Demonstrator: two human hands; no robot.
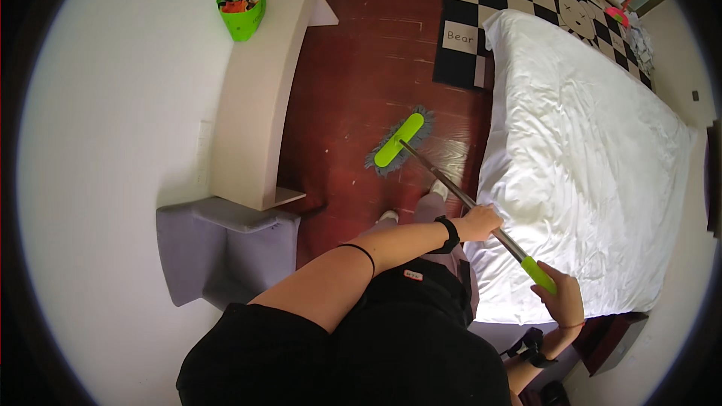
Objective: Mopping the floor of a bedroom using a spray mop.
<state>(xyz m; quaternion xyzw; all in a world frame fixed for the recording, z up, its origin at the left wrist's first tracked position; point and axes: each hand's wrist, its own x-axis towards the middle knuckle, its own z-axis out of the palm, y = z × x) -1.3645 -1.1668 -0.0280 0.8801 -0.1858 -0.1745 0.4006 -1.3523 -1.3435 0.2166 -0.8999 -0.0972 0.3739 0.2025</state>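
Note:
A mop (411, 128) with a bright green head and a grey fringe rests on the dark red floor in front of my feet. Its metal pole slants back toward my right side. Partway up the pole, my left hand (479, 223) is wrapped round the metal. Higher up, my right hand (564, 295) closes on the green grip at the pole's end. Both wrists wear black bands. My left forearm crosses in front of my body.
A bed (579, 158) with a white sheet stands close on my right. To the left are a pale narrow desk (259, 83), a grey armchair (192, 252) and a green bag (244, 24) on the desk. A black-and-white checkered mat (460, 36) lies ahead.

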